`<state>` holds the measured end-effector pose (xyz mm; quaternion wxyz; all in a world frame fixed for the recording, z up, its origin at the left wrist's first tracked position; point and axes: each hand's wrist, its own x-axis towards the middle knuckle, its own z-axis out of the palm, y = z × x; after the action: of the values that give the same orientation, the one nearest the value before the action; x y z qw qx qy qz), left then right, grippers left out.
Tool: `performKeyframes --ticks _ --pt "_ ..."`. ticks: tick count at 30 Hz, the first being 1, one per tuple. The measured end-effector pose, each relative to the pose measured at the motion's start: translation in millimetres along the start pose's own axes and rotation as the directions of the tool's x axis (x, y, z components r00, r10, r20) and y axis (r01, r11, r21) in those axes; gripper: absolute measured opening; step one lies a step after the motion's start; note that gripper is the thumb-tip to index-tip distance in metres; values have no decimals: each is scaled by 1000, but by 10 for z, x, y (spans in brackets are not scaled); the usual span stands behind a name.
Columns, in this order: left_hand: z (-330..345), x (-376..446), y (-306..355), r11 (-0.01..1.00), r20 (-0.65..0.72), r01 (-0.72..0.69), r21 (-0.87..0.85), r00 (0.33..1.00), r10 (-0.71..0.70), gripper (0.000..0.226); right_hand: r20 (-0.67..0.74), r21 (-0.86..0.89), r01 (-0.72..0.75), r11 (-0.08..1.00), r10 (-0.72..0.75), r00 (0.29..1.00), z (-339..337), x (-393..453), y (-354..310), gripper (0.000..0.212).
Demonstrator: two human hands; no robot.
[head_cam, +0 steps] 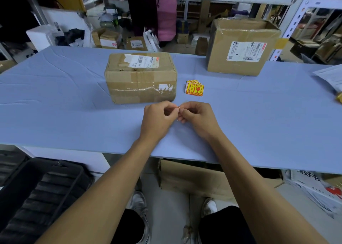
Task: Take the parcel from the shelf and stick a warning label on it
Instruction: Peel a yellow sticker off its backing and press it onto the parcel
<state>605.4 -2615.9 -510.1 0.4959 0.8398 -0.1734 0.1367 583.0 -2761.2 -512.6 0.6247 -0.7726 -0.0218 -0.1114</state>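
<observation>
A taped brown cardboard parcel (pixel 140 77) with a white shipping label on top lies on the blue table (pixel 55 99). Just right of it sits a small stack of yellow and red warning labels (pixel 194 88). In front of the parcel, my left hand (pixel 159 118) and my right hand (pixel 198 116) meet fingertip to fingertip. Both pinch a single warning label (pixel 178 107); only a sliver of its orange-red edge shows between the fingers, the rest is hidden.
A larger cardboard box (pixel 242 46) stands at the back right of the table. A white plastic bag (pixel 331 75) lies at the right edge. Metal shelving (pixel 296 21) frames the scene. A black crate (pixel 42 193) and a flattened carton (pixel 192 179) sit below.
</observation>
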Motion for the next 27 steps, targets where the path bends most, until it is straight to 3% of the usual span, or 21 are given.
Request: performKeyframes --ticks 11,20,27 --pt "-12 -17 12 999 10 38 7 999 -38 11 -9 -103 26 994 -27 1000 6 -50 -9 17" --pt "-19 -4 19 993 23 90 -76 996 -89 9 -5 -98 36 995 -37 999 4 -29 2 17" --pt "-20 -6 21 995 -4 87 -43 996 -87 8 30 -103 36 994 -33 999 5 -34 -11 19"
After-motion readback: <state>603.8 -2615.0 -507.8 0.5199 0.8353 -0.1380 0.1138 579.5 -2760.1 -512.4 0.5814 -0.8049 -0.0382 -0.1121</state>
